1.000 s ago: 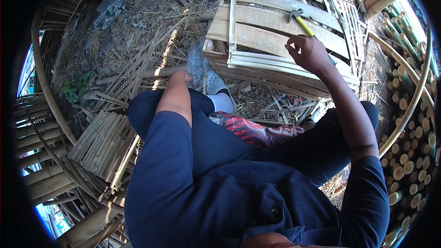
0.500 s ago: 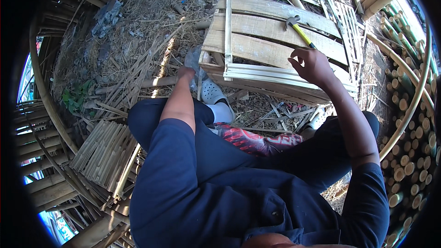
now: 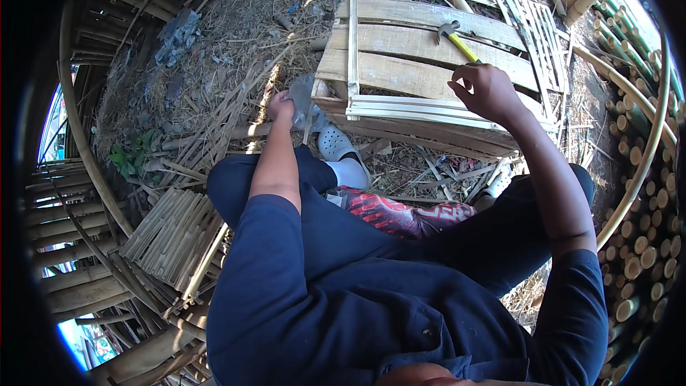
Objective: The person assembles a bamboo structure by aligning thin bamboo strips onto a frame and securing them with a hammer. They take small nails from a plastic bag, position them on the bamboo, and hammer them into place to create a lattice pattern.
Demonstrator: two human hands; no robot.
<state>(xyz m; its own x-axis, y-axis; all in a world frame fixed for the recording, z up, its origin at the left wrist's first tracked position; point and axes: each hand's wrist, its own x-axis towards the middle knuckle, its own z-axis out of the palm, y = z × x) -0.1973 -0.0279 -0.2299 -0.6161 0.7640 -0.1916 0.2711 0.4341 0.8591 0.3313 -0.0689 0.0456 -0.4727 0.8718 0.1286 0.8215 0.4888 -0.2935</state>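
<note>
Curled fingers of our right hand (image 3: 488,91) close loosely around the yellow handle of one hammer (image 3: 457,39), whose metal head rests on the bamboo panel (image 3: 400,75). Our left hand (image 3: 282,107) is down at the panel's near left corner, fingers bent onto a grey scrap (image 3: 304,93) lying there; we cannot tell whether they pinch it or only press on it.

From the head view we count one panel, made of three broad flat boards, with one thin upright slat across its left part and a bundle of thin strips along its near edge. One hammer lies toward the panel's far right. One pale clog (image 3: 336,144) shows just below the panel's near left corner, beside our left forearm.

Left of the panel the ground is littered with dry bamboo splits and straw (image 3: 214,100). A stack of short split strips (image 3: 175,232) lies well to the panel's lower left. Right of the panel stand many cut bamboo poles (image 3: 643,229), ends facing us. Our knees crowd the space below the panel.
</note>
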